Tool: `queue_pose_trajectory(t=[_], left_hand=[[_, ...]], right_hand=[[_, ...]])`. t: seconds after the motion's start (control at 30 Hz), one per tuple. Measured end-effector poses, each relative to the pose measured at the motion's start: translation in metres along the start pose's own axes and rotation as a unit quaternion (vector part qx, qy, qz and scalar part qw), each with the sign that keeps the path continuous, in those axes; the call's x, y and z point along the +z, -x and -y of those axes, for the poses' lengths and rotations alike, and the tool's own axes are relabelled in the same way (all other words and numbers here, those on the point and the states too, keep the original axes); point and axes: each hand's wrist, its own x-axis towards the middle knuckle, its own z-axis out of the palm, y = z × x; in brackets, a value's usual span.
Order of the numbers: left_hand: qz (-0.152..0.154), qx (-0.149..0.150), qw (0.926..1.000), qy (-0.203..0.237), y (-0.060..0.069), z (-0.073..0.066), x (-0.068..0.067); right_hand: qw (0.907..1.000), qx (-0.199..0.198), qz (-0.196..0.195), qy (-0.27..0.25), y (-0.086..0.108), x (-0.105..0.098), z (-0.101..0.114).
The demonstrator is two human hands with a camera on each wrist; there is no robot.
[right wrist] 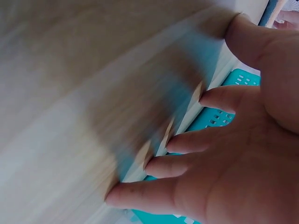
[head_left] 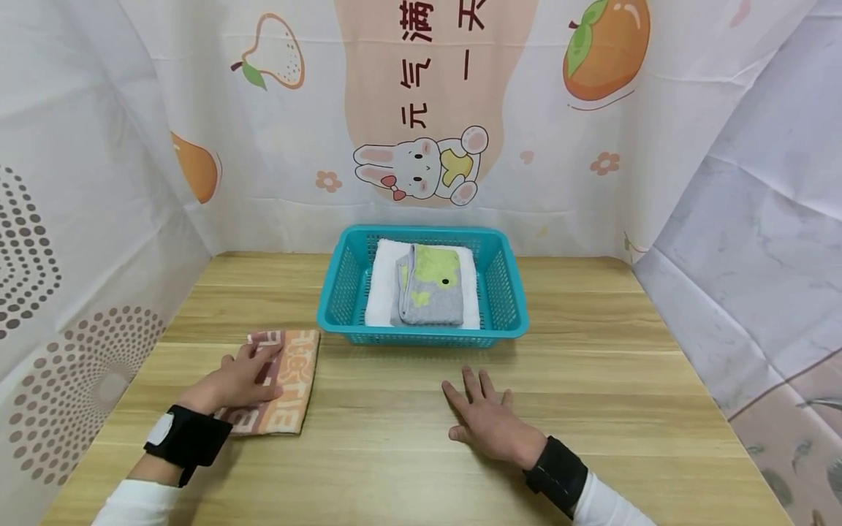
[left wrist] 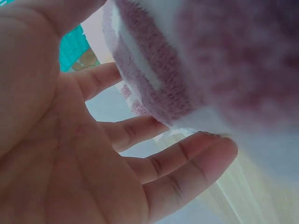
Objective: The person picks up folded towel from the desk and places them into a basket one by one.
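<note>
A folded towel [head_left: 296,387] with orange, pink and cream lettering lies on the table at the left. My left hand [head_left: 237,380] rests on it, fingers spread and fairly straight; in the left wrist view the fingertips touch its mauve and white cloth [left wrist: 154,60]. My right hand [head_left: 490,424] lies with spread fingers on the bare wood in front of the basket, holding nothing; its fingertips touch the tabletop in the right wrist view. Inside the teal basket [head_left: 421,336], a folded grey towel [head_left: 430,299] with a green figure sits on a folded white towel [head_left: 380,292].
The wooden table [head_left: 579,351] reaches back to a printed curtain [head_left: 283,168] with fruit and a rabbit. More hanging cloth encloses the left and right sides. The basket stands near the table's back edge, at the middle.
</note>
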Motion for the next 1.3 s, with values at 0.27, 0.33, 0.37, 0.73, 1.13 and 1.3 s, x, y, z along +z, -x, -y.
queue_pose_trajectory(t=[0.27,0.33,0.37,0.73,1.13,1.3], left_hand=[[-0.004,0.005,1.0000,-0.005,0.000,-0.001,0.006],[-0.006,0.010,0.9999,-0.007,0.001,-0.002,0.008],[-0.007,0.013,0.9999,-0.009,0.002,-0.002,0.009],[-0.002,0.017,0.9999,-0.004,-0.002,-0.006,0.001],[-0.011,0.063,0.9978,0.016,-0.006,0.006,0.003],[0.003,0.042,0.9991,0.005,-0.011,0.002,-0.002]], right_hand=[[1.0000,0.002,-0.003,0.002,0.000,-0.001,0.000],[1.0000,0.004,-0.004,0.002,0.000,-0.001,0.000],[1.0000,0.004,-0.003,0.000,0.000,-0.001,0.000],[0.9999,-0.005,-0.007,0.005,-0.003,-0.006,0.000],[0.9999,-0.011,0.004,-0.003,-0.002,-0.004,0.001],[0.9999,-0.004,0.001,-0.015,0.002,-0.004,0.002]])
